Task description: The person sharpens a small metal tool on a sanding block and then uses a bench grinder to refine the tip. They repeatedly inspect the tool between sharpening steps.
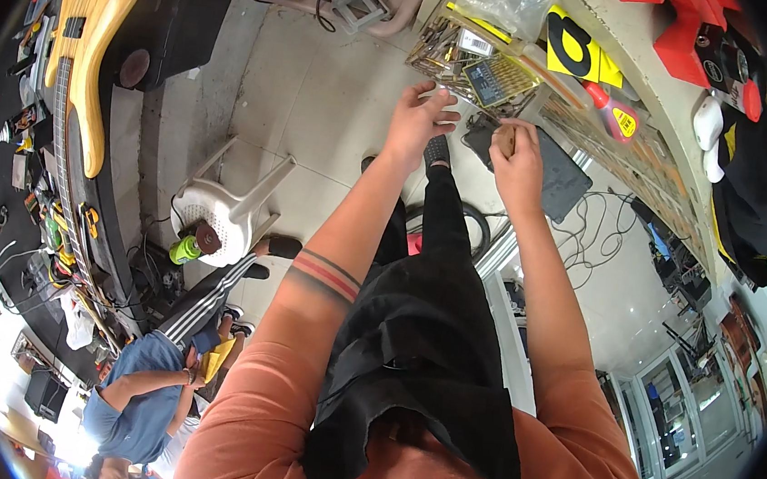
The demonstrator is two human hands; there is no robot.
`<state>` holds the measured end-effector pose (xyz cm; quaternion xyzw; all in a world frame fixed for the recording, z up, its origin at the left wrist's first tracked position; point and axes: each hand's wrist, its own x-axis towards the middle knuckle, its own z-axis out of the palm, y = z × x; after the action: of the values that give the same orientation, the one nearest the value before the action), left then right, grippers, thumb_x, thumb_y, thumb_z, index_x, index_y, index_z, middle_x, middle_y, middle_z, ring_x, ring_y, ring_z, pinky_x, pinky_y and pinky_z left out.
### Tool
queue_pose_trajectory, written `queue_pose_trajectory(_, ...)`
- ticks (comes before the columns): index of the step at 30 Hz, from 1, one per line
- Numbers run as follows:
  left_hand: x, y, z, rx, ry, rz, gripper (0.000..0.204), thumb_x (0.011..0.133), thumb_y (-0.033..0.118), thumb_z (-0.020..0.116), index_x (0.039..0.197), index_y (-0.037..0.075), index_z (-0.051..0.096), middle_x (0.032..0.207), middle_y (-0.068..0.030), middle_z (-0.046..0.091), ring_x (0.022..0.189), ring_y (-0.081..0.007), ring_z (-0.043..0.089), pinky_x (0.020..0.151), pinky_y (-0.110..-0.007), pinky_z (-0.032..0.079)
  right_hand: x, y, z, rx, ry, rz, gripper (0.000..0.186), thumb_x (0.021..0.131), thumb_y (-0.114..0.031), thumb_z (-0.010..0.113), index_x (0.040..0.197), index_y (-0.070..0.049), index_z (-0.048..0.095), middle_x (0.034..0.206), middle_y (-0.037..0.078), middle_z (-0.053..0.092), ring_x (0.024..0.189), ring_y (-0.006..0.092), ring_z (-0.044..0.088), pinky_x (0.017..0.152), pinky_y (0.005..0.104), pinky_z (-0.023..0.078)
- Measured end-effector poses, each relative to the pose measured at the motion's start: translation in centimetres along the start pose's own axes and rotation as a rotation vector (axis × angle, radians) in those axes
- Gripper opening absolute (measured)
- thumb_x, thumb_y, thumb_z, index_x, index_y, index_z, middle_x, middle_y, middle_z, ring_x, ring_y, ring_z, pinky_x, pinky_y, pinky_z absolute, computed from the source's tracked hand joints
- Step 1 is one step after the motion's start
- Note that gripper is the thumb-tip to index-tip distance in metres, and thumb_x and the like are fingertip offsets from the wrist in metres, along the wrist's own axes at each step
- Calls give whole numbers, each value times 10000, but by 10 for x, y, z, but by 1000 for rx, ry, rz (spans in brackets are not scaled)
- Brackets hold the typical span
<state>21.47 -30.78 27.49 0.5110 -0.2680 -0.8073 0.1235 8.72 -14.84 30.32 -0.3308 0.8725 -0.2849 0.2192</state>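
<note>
Tiled flr (323, 97); L hand (419, 122), R hand (520, 160) nr bits (500, 78).

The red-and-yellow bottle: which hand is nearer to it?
Right. The right hand is left of and slightly below the red-and-yellow bottle in the picture; the left hand is farther left.

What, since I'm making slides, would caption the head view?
Left hand and right hand near a pile of slender metal pieces.
</note>
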Motion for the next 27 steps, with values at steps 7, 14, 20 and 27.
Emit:
queue_pose_trajectory(7, -15, -16, -12, 375, 92, 288, 296, 1065, 152, 691, 1291, -34, 646, 1127, -102, 731, 892, -161, 697, 820, -319, 578, 6, -18, -16, 126, -5, 186, 287, 1006, -232, 701, 1130, 27, 694, 1049, 232, 722, 1000, 416, 700, 874, 451, 548)
queue_pose_trajectory(14, -57, 18, 15, 324, -179, 182, 164, 1060, 137, 716, 1072, -22, 749, 935, -49, 741, 863, -118, 682, 814, -294, 578, 6, -56, -16, 368, -144, 267, 277, 997, -230, 729, 1115, 19, 698, 986, 219, 744, 914, 372, 728, 850, 426, 555)
queue_pose_trajectory(20, -60, 28, 1, 99, -222, -70, 156, 1045, 149, 736, 1085, 0, 761, 960, -64, 761, 870, -144, 706, 827, -329, 597, 6, -67, -13, 333, -153, 88, 231, 986, -176, 739, 1123, 7, 704, 1006, 196, 739, 906, 335, 724, 860, 401, 558)
queue_pose_trajectory(27, -59, 29, -27, -70, -388, -230, 151, 1020, 147, 739, 1061, 2, 749, 956, -79, 753, 813, -150, 683, 807, -311, 574, 8, -75, -29, 460, -416, 138, 171, 992, -114, 750, 1132, -22, 719, 1036, 89, 741, 974, 173, 719, 867, 359, 567)
